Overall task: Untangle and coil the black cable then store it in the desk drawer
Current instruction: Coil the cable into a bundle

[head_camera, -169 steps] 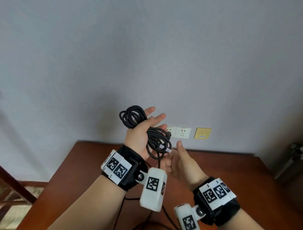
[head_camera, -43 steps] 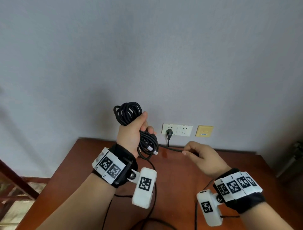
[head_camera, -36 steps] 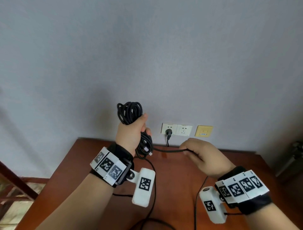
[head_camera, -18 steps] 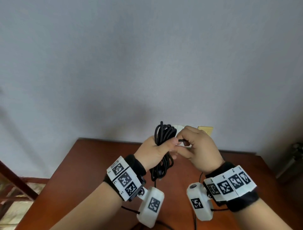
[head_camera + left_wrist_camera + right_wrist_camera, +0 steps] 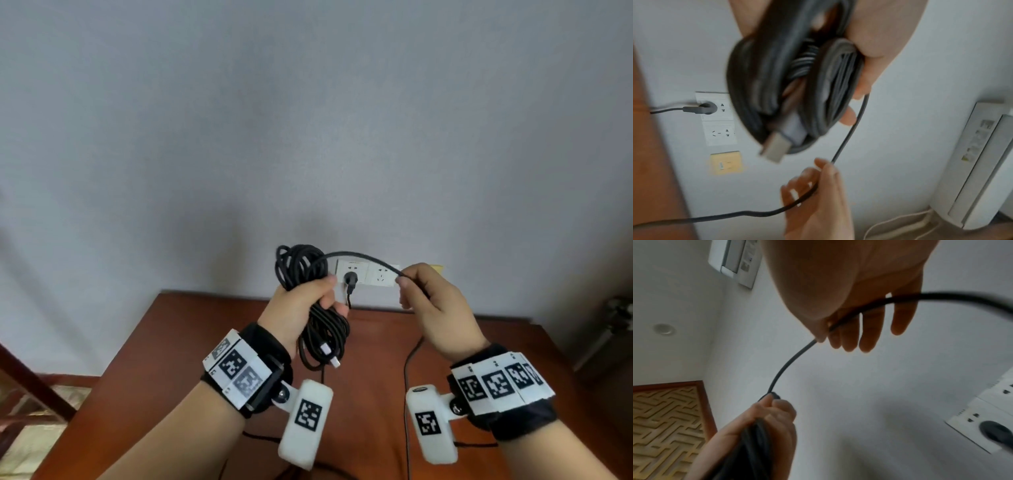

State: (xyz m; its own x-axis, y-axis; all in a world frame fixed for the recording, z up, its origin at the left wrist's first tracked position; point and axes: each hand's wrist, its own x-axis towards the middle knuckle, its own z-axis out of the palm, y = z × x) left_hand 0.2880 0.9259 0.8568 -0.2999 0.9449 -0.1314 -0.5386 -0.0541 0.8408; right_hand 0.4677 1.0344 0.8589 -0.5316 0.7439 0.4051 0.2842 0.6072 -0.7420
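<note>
- Head view: a brown desk [image 5: 212, 346] stood against a grey wall [image 5: 308, 120] with white sockets [image 5: 364, 272], one holding a plug [image 5: 350, 278]; the left hand [image 5: 301, 308] gripped a bundle of black cable [image 5: 301, 267] above the desk; the right hand [image 5: 431, 305] pinched a free strand arching from the bundle.
- Left wrist view: a white air conditioner [image 5: 980, 165] stood by the wall; a metal connector [image 5: 774, 148] poked from the blurred loops.
- Right wrist view: patterned floor [image 5: 663, 418] showed; the strand ran under the thumb and across the fingers [image 5: 871, 331].
</note>
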